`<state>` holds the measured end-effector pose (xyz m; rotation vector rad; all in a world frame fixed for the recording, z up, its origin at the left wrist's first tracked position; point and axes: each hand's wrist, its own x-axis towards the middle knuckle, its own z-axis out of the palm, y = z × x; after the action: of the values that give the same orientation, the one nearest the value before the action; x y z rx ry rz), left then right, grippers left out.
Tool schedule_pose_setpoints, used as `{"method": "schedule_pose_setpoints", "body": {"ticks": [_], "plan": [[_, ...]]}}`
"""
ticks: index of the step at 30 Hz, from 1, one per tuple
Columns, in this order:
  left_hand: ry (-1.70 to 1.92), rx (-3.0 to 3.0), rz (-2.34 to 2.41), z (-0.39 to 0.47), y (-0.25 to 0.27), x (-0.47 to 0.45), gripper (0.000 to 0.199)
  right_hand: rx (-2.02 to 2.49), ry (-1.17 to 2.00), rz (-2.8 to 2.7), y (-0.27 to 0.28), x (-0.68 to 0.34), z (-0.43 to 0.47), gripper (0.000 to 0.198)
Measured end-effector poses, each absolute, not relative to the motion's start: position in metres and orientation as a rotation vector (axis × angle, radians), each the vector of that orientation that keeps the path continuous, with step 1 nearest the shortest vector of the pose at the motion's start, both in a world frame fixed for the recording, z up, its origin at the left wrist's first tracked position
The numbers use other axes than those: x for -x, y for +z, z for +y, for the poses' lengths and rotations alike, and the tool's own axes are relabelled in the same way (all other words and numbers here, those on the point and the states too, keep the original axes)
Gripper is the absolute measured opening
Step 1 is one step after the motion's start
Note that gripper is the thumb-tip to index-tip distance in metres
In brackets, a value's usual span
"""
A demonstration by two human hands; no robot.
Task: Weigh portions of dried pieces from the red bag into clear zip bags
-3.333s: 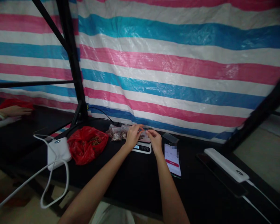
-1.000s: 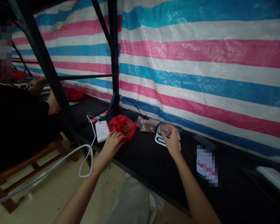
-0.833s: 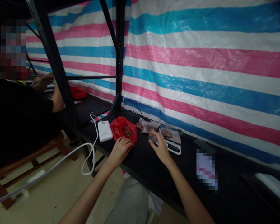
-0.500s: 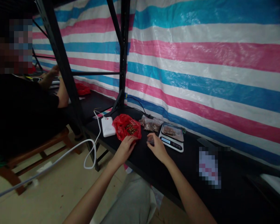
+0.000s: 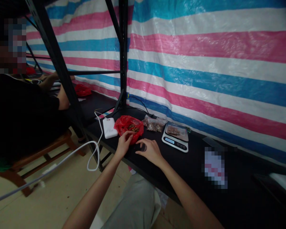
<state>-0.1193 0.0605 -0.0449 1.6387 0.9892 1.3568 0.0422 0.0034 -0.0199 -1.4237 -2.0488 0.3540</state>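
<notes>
A red plastic bag (image 5: 120, 123) lies open on the black table, with small brown and yellowish pieces (image 5: 133, 128) inside. At its near rim is my left hand (image 5: 124, 144), thumb and fingers closed on the plastic. My right hand (image 5: 151, 151) is just right of the bag, thumb and fingers curved apart in a C shape; I make out nothing held in it. Beyond it stands a white kitchen scale (image 5: 175, 144) with a lit display. A clear packet of brown pieces (image 5: 173, 130) rests on the scale's plate.
More filled clear packets (image 5: 154, 124) lie behind the bag. To its left is a white power bank (image 5: 110, 128) with a white cable (image 5: 98, 152) looping off the table. A black metal post (image 5: 124, 54) rises behind. Another person (image 5: 26, 117) sits at the left.
My right hand has moved left, from beside the scale to close by my left hand and the bag. My left hand has shifted slightly up and left at the bag's rim.
</notes>
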Motion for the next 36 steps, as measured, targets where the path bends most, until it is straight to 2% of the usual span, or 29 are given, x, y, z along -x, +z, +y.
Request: {"method": "schedule_pose_setpoints", "body": {"ticks": [16, 23, 27, 33, 36], "plan": [[1.296, -1.747, 1.058, 0.052, -0.038, 0.115, 0.023, 1.335, 0.295, -2.138, -0.017, -0.026, 0.005, 0.024], [1.296, -1.773, 1.093, 0.050, -0.038, 0.114, 0.022, 1.317, 0.432, -2.035, -0.019, -0.026, 0.005, 0.022], [1.274, -1.932, 1.054, 0.043, -0.032, 0.112, 0.023, 1.230, 0.570, -1.711, -0.014, -0.062, 0.018, 0.022], [1.227, -2.552, 1.175, 0.041, 0.000, 0.076, 0.021, 1.340, 0.170, -0.921, -0.003, -0.183, 0.031, 0.030], [1.247, -2.620, 0.946, 0.057, 0.012, 0.025, 0.022, 1.466, 0.002, -0.731, -0.009, -0.221, 0.023, 0.031]]}}
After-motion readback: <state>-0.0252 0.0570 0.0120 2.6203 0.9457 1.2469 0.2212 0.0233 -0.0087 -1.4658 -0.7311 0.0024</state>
